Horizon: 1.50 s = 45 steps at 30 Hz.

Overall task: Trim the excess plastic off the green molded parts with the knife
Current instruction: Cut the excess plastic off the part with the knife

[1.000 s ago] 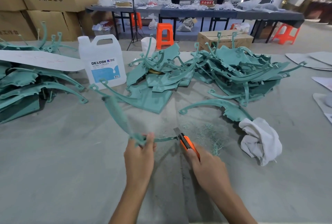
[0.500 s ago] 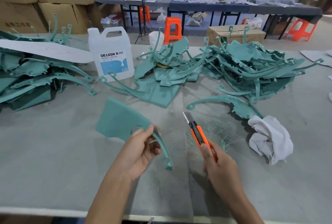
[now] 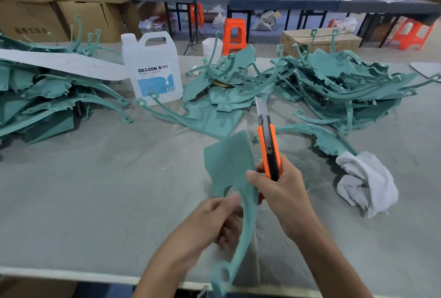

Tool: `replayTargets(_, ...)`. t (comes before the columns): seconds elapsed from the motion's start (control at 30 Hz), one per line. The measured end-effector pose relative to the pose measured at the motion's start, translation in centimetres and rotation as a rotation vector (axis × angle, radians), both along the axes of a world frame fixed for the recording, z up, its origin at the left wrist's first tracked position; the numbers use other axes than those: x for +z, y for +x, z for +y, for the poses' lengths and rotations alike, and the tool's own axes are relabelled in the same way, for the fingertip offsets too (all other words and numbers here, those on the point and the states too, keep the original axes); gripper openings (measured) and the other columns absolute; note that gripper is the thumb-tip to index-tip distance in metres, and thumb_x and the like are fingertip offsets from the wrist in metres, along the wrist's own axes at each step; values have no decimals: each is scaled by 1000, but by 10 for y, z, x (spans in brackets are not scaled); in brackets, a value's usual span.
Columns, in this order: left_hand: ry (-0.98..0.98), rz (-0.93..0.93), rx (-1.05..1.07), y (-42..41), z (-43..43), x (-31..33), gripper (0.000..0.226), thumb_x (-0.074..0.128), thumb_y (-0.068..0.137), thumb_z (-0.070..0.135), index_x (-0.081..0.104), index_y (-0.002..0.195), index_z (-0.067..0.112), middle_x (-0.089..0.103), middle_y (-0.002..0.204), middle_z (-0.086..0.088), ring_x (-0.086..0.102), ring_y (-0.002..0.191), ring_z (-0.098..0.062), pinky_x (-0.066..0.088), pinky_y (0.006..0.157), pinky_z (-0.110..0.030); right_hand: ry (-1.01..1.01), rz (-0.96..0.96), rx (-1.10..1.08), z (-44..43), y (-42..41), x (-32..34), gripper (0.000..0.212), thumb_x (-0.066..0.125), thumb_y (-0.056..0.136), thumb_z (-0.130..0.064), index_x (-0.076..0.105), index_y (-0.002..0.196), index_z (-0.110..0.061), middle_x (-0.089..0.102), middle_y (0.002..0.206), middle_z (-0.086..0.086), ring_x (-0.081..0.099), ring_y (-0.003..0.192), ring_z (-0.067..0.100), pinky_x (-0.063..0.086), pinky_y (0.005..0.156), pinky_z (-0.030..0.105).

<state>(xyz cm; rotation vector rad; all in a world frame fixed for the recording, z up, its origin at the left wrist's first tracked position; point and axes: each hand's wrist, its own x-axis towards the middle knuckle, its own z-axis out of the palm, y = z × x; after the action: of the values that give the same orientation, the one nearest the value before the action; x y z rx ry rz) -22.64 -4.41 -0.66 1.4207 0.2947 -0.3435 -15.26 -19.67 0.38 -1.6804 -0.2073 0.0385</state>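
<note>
- The green part (image 3: 229, 164) has swung in from the left. It now stands upright over the near side of the table (image 3: 95, 190), flat end up and curved arm trailing down past the edge.
- The left hand (image 3: 212, 221) grips that curved arm.
- The right hand (image 3: 284, 192) is curled round the orange knife (image 3: 269, 144), now drawn in just beside the part's right edge with the blade pointing away. The thumb lies on the part.
- The white rag (image 3: 367, 183) lies where it did, off to the right.

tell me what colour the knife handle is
Orange with a black middle strip; the knife shows best in the head view.
</note>
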Motion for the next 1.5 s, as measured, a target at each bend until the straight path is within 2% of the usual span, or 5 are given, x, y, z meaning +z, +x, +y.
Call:
replayTargets(0.33, 1040, -415, 245, 26, 68, 4, 89, 77, 67, 67, 39, 143, 39, 38, 138, 22, 34, 131, -7, 32, 109, -34, -113, -55, 143, -31, 1, 16, 22, 82, 82, -15, 62, 82, -26, 57, 65, -5, 50, 58, 8, 43, 58, 20)
replayTargets(0.57, 580, -332, -521, 26, 88, 48, 41, 76, 82, 46, 70, 118, 28, 73, 109, -4, 69, 98, -31, 57, 85, -50, -225, -182, 541, -41, 0, 51, 23, 81, 86, -19, 65, 93, -34, 68, 85, -7, 63, 73, 5, 50, 67, 17)
replayTargets(0.83, 1002, -639, 61, 13, 103, 33, 34, 61, 97, 38, 58, 130, 45, 62, 128, 28, 57, 100, 15, 41, 82, -4, -319, -399, 0, -55, 17, 70, 24, 77, 78, -47, 61, 86, -32, 62, 73, 6, 56, 56, 21, 47, 52, 28)
replayTargets(1.07, 1295, -431, 49, 16, 104, -28, 85, 52, 95, 12, 7, 155, 52, 23, 165, 8, 29, 148, -21, 35, 112, -36, -437, -171, 154, -35, -9, -4, 37, 50, 81, -75, 57, 92, -40, 61, 60, -7, 52, 45, 8, 42, 46, 25)
replayTargets(1.5, 1154, -610, 210, 10, 94, -57, 74, 60, 84, -12, 42, 151, 15, 45, 154, -7, 42, 144, -22, 34, 118, -42, -772, -319, 375, -29, -18, -26, 53, 17, 79, -91, 45, 91, -48, 59, 70, -15, 57, 70, 12, 43, 61, 31)
